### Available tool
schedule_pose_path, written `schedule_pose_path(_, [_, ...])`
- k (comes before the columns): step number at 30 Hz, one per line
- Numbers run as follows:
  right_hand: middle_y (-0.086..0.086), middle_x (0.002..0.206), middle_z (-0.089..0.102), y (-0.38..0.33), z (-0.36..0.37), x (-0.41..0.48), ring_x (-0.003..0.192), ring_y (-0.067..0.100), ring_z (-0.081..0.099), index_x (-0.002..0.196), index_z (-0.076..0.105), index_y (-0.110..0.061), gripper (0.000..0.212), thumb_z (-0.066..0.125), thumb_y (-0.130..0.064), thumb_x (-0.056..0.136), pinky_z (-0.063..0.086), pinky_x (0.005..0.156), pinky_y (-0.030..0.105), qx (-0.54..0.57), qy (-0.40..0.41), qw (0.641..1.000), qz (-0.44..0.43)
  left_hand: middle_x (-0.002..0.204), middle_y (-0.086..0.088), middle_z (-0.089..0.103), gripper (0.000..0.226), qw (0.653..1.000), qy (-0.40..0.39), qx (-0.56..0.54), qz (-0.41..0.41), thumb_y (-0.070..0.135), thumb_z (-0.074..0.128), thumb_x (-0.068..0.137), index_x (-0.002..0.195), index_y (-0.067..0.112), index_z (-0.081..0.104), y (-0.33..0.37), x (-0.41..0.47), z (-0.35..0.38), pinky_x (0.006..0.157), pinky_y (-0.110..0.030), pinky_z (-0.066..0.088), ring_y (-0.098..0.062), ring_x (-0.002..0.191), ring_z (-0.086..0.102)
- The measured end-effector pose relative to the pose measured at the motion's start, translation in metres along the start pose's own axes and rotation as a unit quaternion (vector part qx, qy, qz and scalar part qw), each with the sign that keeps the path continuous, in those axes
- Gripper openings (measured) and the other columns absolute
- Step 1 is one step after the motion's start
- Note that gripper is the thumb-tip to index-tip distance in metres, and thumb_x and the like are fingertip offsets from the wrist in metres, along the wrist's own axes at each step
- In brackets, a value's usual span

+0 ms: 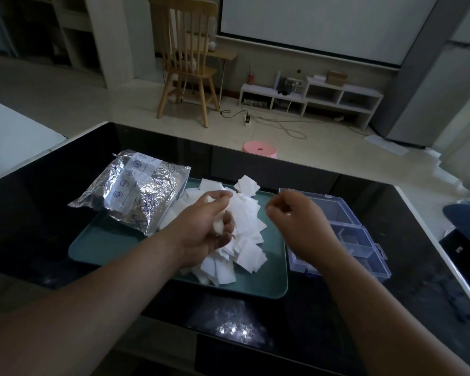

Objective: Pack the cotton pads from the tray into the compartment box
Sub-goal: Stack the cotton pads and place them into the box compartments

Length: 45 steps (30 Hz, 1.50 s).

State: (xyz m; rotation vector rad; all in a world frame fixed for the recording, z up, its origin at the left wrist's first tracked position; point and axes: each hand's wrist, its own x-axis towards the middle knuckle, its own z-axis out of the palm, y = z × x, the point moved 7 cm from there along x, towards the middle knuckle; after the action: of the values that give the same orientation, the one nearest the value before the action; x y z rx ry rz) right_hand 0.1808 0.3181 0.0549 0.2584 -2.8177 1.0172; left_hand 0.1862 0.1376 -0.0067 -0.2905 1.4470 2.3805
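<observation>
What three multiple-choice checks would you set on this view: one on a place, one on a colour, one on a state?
1. Where is the compartment box relative to the tray? A: to its left. B: to its right. C: stacked on it.
2. What colour is the tray? A: teal. B: red. C: yellow.
3. What is the left hand doing? A: lying open and empty. B: gripping cotton pads. C: out of view.

Answers: B, since the clear box sits on the dark table beside the tray's right edge. A, since the bare tray surface shows teal. B, since its fingers curl round white pads above the pile.
</observation>
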Motion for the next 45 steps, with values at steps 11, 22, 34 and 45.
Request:
schedule_pose_path(11, [-0.001, 0.119, 0.06, 0.021, 0.07, -0.023, 0.104, 0.024, 0.06, 0.123, 0.057, -0.025, 0.039, 0.067, -0.045, 0.091, 0.048, 0.077, 0.036, -0.22, -0.138, 0.965, 0.027, 0.079, -0.005, 0.06, 0.014, 0.999, 0.006, 0.034, -0.02, 0.022, 0.065, 0.099, 0.106, 0.018, 0.053, -0.003, -0.001, -0.003, 0.039, -0.019, 0.031, -0.014, 0.055, 0.048])
schedule_pose_path(22, [-0.008, 0.093, 0.073, 0.034, 0.04, -0.011, 0.083, 0.009, 0.069, 0.1, 0.072, -0.023, 0.009, 0.074, -0.031, 0.095, 0.058, 0.083, 0.03, -0.039, -0.163, 0.984, 0.066, 0.083, -0.006, 0.062, 0.009, 0.991, 0.01, 0.135, 0.014, 0.021, 0.062, 0.101, 0.106, 0.013, 0.063, 0.0, 0.001, -0.005, 0.045, -0.022, 0.039, -0.015, 0.058, 0.053])
schedule_pose_path(34, [0.004, 0.085, 0.074, 0.005, 0.009, -0.011, 0.065, 0.006, 0.064, 0.105, 0.068, -0.01, 0.011, 0.063, -0.019, 0.103, 0.052, 0.062, 0.021, 0.157, -0.169, 0.972, 0.051, 0.091, -0.005, 0.065, 0.026, 0.965, -0.138, 0.222, -0.021, 0.039, 0.075, 0.092, 0.1, 0.018, 0.062, -0.011, -0.013, 0.024, 0.051, -0.023, 0.039, -0.017, 0.071, 0.059])
schedule_pose_path(45, [-0.001, 0.073, 0.073, -0.013, 0.011, -0.017, 0.063, 0.004, 0.065, 0.108, 0.065, -0.014, 0.016, 0.074, -0.018, 0.096, 0.048, 0.059, 0.014, 0.162, -0.204, 0.965, 0.011, 0.109, -0.018, 0.068, 0.03, 0.956, -0.24, 0.156, -0.063, 0.027, 0.052, 0.105, 0.128, 0.009, 0.056, -0.008, -0.03, 0.037, 0.054, -0.023, 0.046, -0.026, 0.081, 0.065])
